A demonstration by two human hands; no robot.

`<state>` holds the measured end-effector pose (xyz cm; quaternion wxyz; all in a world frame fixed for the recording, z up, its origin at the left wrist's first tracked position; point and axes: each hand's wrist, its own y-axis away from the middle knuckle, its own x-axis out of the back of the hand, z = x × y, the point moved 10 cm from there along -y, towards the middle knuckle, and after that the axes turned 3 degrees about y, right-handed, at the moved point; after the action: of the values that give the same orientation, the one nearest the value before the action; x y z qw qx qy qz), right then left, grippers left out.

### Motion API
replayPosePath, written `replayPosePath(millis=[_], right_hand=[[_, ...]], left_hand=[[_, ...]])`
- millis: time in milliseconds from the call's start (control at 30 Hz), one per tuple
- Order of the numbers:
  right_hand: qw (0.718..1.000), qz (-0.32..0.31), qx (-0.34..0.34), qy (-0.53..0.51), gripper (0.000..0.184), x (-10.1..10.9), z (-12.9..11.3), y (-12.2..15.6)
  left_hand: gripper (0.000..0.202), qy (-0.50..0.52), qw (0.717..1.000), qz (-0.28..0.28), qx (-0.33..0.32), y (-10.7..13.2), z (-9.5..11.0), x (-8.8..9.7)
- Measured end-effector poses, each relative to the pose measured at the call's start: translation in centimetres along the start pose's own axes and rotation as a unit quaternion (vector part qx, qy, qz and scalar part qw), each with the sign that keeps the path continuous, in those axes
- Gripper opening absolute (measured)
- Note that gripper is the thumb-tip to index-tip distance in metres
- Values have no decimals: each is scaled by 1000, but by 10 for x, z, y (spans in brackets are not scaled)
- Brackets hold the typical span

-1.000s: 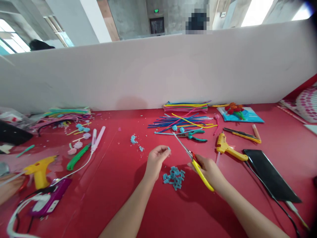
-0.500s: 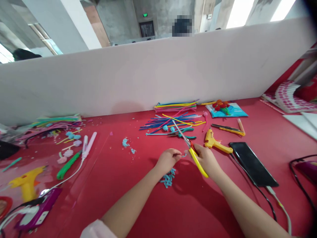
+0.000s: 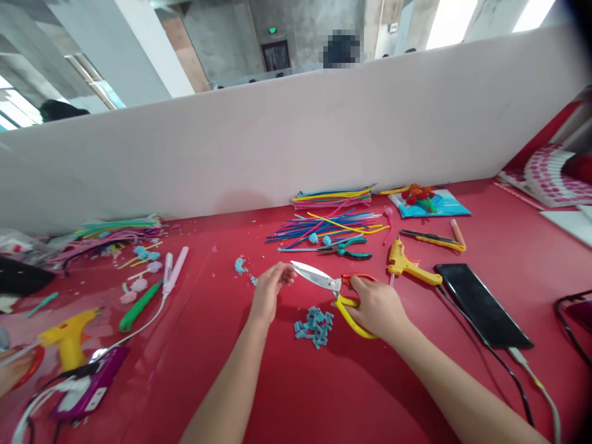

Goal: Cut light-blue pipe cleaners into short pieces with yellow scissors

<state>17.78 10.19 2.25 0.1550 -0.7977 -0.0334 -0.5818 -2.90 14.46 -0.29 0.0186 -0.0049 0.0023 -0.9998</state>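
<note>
My right hand (image 3: pixel 382 308) grips scissors (image 3: pixel 330 283) with one red and one yellow handle loop, its blades pointing left. Close to the blade tips is my left hand (image 3: pixel 271 290), fingers curled together; anything pinched in them is too small or hidden to make out. Between and below the hands lies a small pile of cut light-blue pieces (image 3: pixel 315 327) on the red table. Fluffy blue scraps (image 3: pixel 240 265) lie beyond my left hand.
Loose pipe cleaners (image 3: pixel 314 228), pliers (image 3: pixel 346 246) and a bundle (image 3: pixel 333 198) lie toward the white partition (image 3: pixel 277 142). To the right are a yellow glue gun (image 3: pixel 409 265) and a phone (image 3: pixel 483 305). A pink heating tool (image 3: pixel 173 271) and a purple power strip (image 3: pixel 92 388) lie left.
My left hand has moved left and away from my right hand. The scissors have swung from pointing away to pointing left, uncovering more of the blue pile.
</note>
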Motion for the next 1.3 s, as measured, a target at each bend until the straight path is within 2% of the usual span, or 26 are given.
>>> replayPosePath(millis=[133,300,533,667,767,867,900,967,1033,1067,1133,1200,1233,1267,1300], right_hand=[[996,29,45,67,39,2,-13,1],[993,33,55,95,32,-3,-14,2],[991,35,76,105,33,-6,-20,1],[991,37,74,107,32,-6,-17,-1],[991,43,58,109,32,-5,-8,-3],[992,52,34,112,33,-3,4,-5],[992,54,27,113,33,-2,8,-6],[992,55,17,114,33,-2,13,-6],[992,53,11,114,33,-2,15,-7],[992,51,10,113,33,-2,15,-7],[993,47,10,111,33,-2,14,-7],[993,44,9,108,34,-3,13,-7],[993,42,9,106,34,-3,13,-7],[994,41,8,104,34,-4,13,-7],[994,39,7,103,34,-4,13,-7]], left_hand=[[37,33,999,6,3,4,7,1],[27,4,1000,2,11,10,15,-4],[24,-45,998,-18,47,8,-6,-6],[28,-74,996,2,42,0,-14,10],[34,-120,992,33,26,-5,-11,31],[32,-177,984,33,-5,-4,-4,39],[35,-212,977,18,-24,-2,-2,36],[64,-321,944,-35,-69,2,-2,21],[93,-446,884,-99,-101,6,-11,4],[99,-493,856,-113,-106,6,-17,1],[95,-546,827,-72,-111,1,-18,8],[76,-558,819,29,-132,-3,-3,25],[66,-545,823,65,-147,-3,6,30],[55,-524,833,75,-162,-3,14,30],[45,-500,847,55,-173,-2,17,25]])
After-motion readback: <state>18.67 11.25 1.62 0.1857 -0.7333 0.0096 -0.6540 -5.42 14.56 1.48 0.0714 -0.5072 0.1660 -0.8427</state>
